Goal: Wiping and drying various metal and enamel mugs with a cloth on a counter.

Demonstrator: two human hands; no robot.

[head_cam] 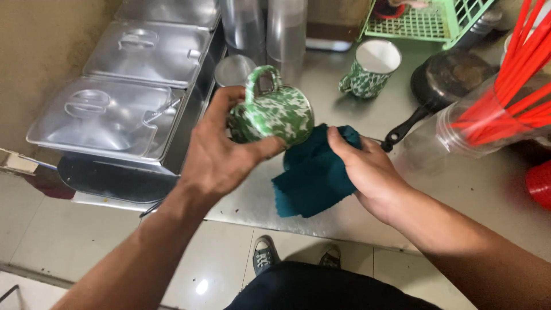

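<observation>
Left hand [221, 150] wrapped round green-and-white speckled mug [275, 112], fingers curled, thumb pressed on its side; mug tipped sideways above steel counter [476, 189], handle at 12 o'clock. Right hand [367, 166] bunched on teal cloth [313, 175], pressing it against mug's base from 4 o'clock. Second speckled mug [370, 72] upright at 2 o'clock. Black pan [445, 80] at 3 o'clock, beside jar of red straws [505, 97]. Lidded steel trays [109, 115] at 9 o'clock.
</observation>
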